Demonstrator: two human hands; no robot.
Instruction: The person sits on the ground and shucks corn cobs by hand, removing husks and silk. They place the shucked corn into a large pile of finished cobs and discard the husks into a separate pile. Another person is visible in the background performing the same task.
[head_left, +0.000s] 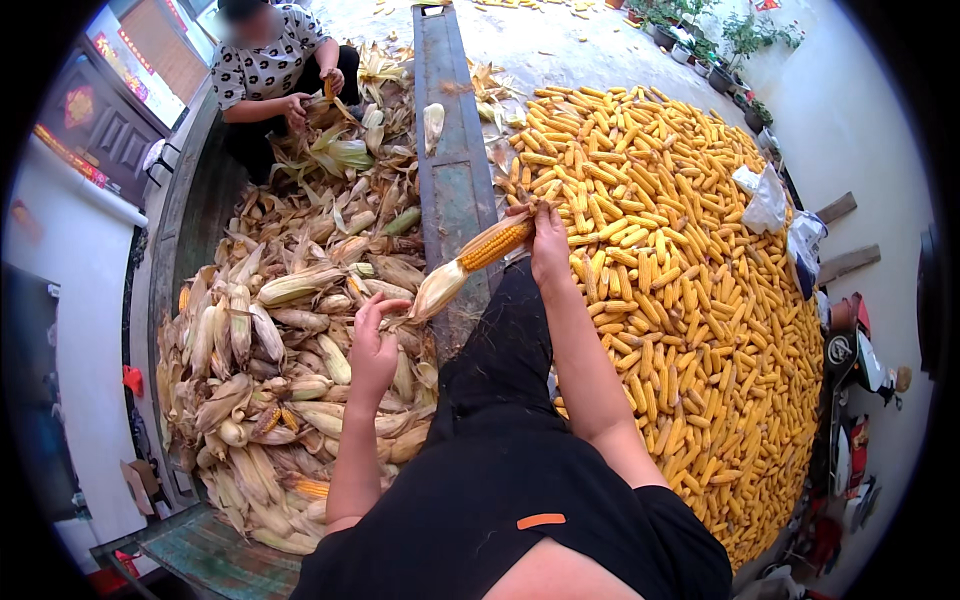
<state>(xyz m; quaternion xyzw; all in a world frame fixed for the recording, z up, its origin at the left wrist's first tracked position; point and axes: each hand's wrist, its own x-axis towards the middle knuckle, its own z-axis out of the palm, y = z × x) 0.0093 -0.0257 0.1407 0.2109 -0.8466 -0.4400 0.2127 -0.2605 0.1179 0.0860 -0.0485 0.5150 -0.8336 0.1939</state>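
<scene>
An ear of corn (495, 246) with its husk partly peeled spans the gap between my hands, above a long metal side panel (455, 180). My right hand (546, 244) grips the ear's upper right end. At the lower left, my left hand (376, 341) has its fingers at the tip of the pale husk (439, 291) that hangs off the ear; whether they pinch it is unclear. Unpeeled ears and loose husks (300, 319) lie heaped left of the panel. Bare yellow cobs (675, 300) form a large pile on the right.
A person (262, 82) sits at the upper left, handling another ear among husks. A single husked ear (433, 129) rests on the panel. White bags (765, 199) lie at the pile's right edge, near wooden boards (849, 264) and a parked scooter (870, 360). Potted plants (721, 79) line the wall.
</scene>
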